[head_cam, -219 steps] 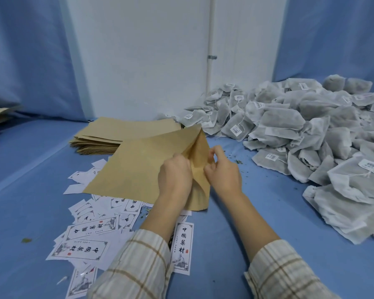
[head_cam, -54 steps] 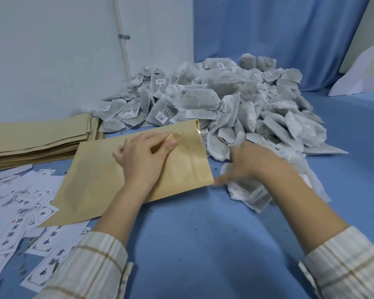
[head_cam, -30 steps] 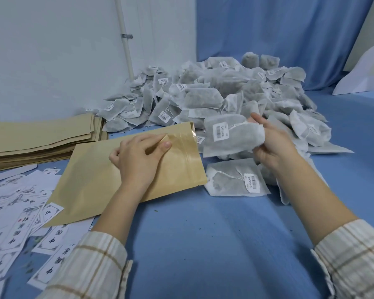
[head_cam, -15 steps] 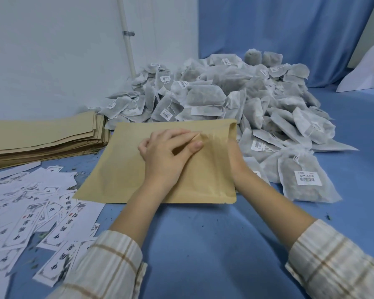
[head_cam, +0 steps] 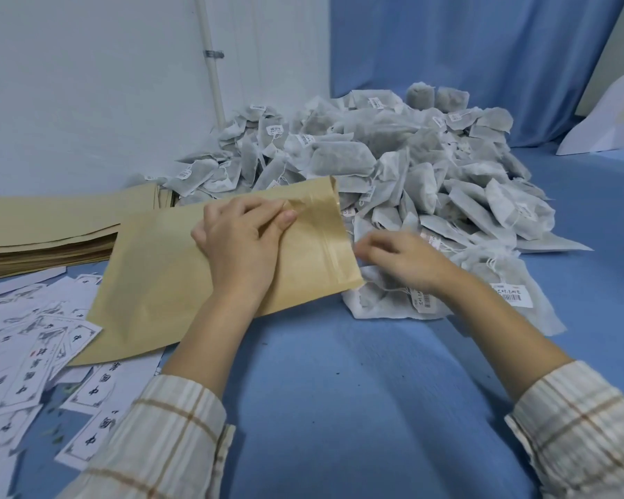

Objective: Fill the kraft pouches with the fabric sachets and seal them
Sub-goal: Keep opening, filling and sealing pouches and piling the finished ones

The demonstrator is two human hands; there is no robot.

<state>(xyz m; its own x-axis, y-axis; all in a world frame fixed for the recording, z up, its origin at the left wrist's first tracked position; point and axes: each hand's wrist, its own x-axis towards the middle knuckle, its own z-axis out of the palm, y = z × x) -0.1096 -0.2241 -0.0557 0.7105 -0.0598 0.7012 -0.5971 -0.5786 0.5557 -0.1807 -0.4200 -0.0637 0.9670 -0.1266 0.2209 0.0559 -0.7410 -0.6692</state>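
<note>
A flat kraft pouch (head_cam: 166,282) lies on the blue surface with its mouth turned right, toward the sachets. My left hand (head_cam: 242,243) rests on it, fingertips pinching the upper lip back so the glossy zip strip shows. My right hand (head_cam: 404,259), blurred, hovers palm down just outside the mouth with loosely curled fingers. It is over a white fabric sachet (head_cam: 382,306) that lies against the pouch's corner; I see nothing held in it. Another labelled sachet (head_cam: 512,282) lies to its right. A big heap of sachets (head_cam: 393,156) rises behind.
A stack of flat kraft pouches (head_cam: 51,225) sits at the far left against the white wall. Printed paper labels (head_cam: 33,354) lie scattered at the near left. A white pipe (head_cam: 211,66) runs up the wall. Blue curtain hangs behind; a white sheet (head_cam: 606,117) leans at far right.
Half a second ago my right hand was inside the pouch mouth; it has come out and moved right over the sachets. The pouch has swung slightly, and my left hand keeps its hold.
</note>
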